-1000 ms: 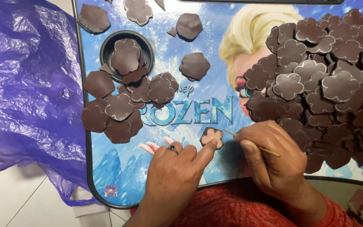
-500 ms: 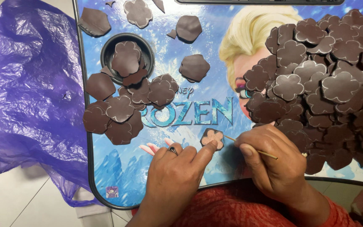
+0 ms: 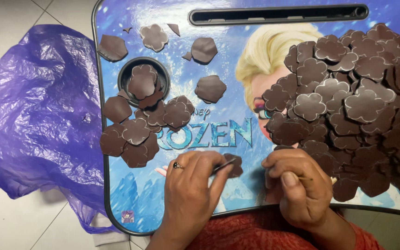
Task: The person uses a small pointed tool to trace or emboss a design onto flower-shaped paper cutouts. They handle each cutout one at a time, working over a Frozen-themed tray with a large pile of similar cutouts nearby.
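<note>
Leftmost, I see a crumpled purple plastic bag (image 3: 33, 115) on the tiled floor, filling the left of the frame beside the blue lap tray (image 3: 209, 194). On the tray's upper left, brown flower-shaped cutouts (image 3: 137, 132) lie scattered, several stacked in the round cup recess (image 3: 144, 83).

At lower centre my left hand (image 3: 193, 190), a ring on 1 finger, pinches a single brown cutout (image 3: 232, 164) between thumb and fingertips; the grip is narrow and closed on its edge. The piece sits just above the tray's lower middle, seemingly tilted with its long edge running left to right, though the fingers hide much of it.

Right of it, my right hand (image 3: 299, 185) is curled tight around a thin stick (image 3: 304, 178), whose visible end points toward the right. Beyond, a large heap of cutouts (image 3: 353, 106) covers the tray's right half.
</note>
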The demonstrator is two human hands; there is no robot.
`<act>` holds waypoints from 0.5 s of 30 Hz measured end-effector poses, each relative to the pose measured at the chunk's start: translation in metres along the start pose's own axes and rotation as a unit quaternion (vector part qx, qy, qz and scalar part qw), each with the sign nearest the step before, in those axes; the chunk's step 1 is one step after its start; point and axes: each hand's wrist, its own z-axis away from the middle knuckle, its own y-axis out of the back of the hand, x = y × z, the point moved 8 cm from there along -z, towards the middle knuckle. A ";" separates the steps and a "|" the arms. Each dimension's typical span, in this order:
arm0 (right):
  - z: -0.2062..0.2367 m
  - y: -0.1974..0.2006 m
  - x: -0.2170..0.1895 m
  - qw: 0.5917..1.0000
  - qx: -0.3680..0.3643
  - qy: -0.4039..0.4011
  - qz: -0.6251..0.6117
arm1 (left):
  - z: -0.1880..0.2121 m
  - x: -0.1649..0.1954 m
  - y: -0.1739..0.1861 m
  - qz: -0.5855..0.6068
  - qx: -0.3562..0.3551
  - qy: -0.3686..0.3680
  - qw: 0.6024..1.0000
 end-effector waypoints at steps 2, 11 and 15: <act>-0.003 -0.003 0.000 0.999 -0.014 -0.011 0.037 | 0.006 -0.014 -0.002 0.088 0.010 0.071 0.994; -0.029 -0.029 -0.023 0.971 -0.117 0.002 0.206 | 0.026 -0.046 -0.004 0.252 0.092 0.214 0.939; -0.036 -0.048 -0.026 0.953 -0.173 -0.009 0.247 | 0.027 -0.044 -0.005 0.223 0.075 0.203 0.950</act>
